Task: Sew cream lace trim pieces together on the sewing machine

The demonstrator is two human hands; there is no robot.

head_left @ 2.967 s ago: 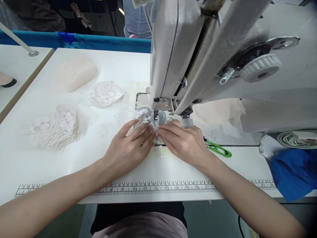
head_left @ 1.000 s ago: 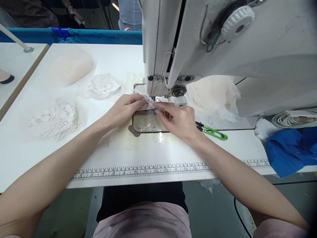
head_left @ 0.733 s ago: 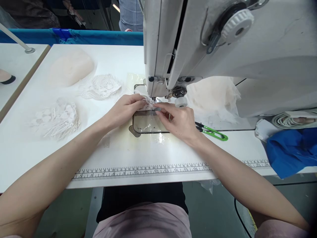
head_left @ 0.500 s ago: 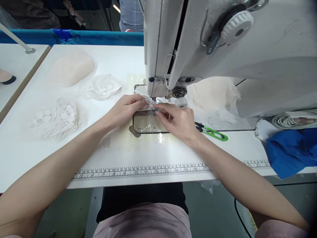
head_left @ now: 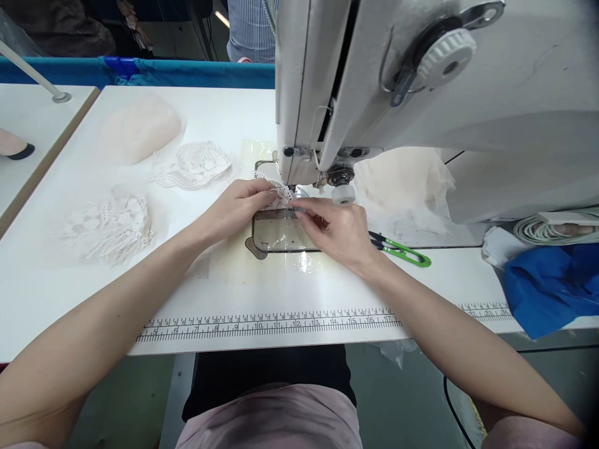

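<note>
Under the head of the sewing machine [head_left: 322, 93] lies a piece of white lace [head_left: 283, 196], close to the needle area. My left hand [head_left: 246, 202] has its thumb and fingers pinched on the lace's left part. From the other side my right hand [head_left: 339, 227] grips the lace's right edge between thumb and forefinger, its other fingers curled. Both hands rest low over the metal needle plate [head_left: 281, 234]. The fingertips partly cover the lace, and the needle tip is too small to make out.
Left on the white table [head_left: 224, 287] lie two lace pieces [head_left: 194, 163] [head_left: 116, 224] and a pale cup-shaped pad [head_left: 140, 128]. Sheer pale fabric [head_left: 402, 181] sits under the machine arm. Green thread snips [head_left: 402, 251] lie by my right wrist; blue cloth [head_left: 552, 280] hangs at the right edge.
The view has shifted very slightly. My right fingertips have moved a little on the lace; both hands otherwise keep their places.
</note>
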